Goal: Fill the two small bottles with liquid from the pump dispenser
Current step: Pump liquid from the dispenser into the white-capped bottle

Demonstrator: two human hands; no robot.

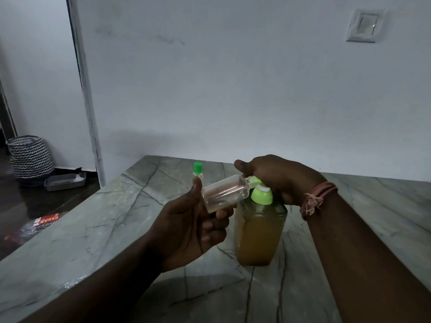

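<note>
Your left hand (186,226) curls its fingers (221,214) round the open small bottle (224,193), tilting it so its mouth meets the spout. Your right hand (277,178) wraps the pump dispenser (260,234) head, pressing down to push liquid across. The dispenser stands mid-counter (373,217). The capped second bottle (198,172) waits toward the far edge, seemingly empty, though it's dim.

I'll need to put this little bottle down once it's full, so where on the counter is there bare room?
Bare stone lies left of the pump dispenser, out to the counter edge, and right of it under the right hand. It is crowded around the pump, where the left hand holds the small bottle, and behind, by the capped bottle.
</note>
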